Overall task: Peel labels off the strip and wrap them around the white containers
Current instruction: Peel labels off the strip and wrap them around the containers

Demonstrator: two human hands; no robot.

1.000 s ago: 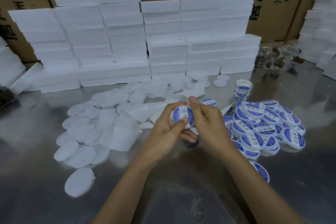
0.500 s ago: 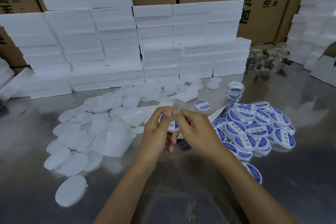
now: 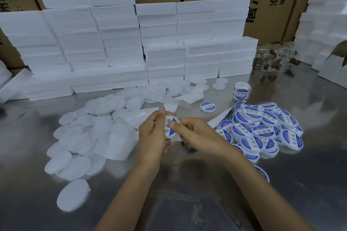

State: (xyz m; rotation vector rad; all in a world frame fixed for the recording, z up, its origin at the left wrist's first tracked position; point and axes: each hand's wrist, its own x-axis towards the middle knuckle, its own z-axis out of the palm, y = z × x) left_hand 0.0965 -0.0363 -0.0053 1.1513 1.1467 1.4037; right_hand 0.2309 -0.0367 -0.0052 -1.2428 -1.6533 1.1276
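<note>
Round white container (image 3: pixel 170 126) (blue-and-white label on its face, print seemingly green) in both hands' pinching grip: left hand (image 3: pixel 153 133), right hand (image 3: pixel 197 134).

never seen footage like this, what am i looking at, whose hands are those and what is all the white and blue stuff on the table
There is no machine here. The picture comes from a camera worn on a person's head, looking forward and down, so the two bare arms reaching in from the bottom are the wearer's own.

The left hand and right hand together hold one small round white container with a blue label; the fingers of both curl round its edge.

On the shiny metal table, plain white round containers lie to the left, not yet labelled. To the right is a pile of labelled blue and white containers, with a roll of blue labels behind it. Loose white backing strip lies beside the hands. Stacked white foam boxes stand at the back.
</note>
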